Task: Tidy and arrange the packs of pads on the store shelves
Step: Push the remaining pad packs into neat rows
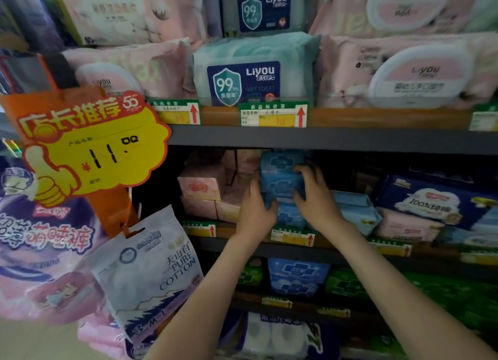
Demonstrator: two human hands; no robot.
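**Entry: middle shelf, pad section**

- **Item:** a stack of light-blue, plastic-wrapped pad packs (283, 181) is held upright at the near edge of the dark grey metal shelf (291, 253). It sits above a white-and-green paper price label (292, 237).
- **Left hand** (256, 211)**:** clamped on the stack's left side, with the thumb raised and the fingers curled onto the lower front.
- **Right hand** (318, 198)**:** clamped on the right side, with the fingers hooked over the front face. The stack is squeezed between the two hands.
- **Neighbours:** pink, plastic-wrapped packs (202, 187) are stacked just beside it on the left. A pale blue soft pack (355, 211) lies tilted near it on the right.
- **Step in hand (judged):** the stack is being squared up and seated in its slot.
- **Next move (judged):**
  - Even pressure from both sides is called for, so that the soft packs are not buckled or let slip.
  - The front face is to be brought flush with the shelf edge.
  - The tilted pack on the right probably needs straightening afterwards.
- **Not made out:**
  - The packs in the stack are blurred, and there are perhaps three.
  - The stack's base is covered by the hands, so contact with the shelf cannot be confirmed.
  - The far part of the shelf is lost in shadow.
  - The left end is screened by a yellow-and-orange card price sign (91, 149).
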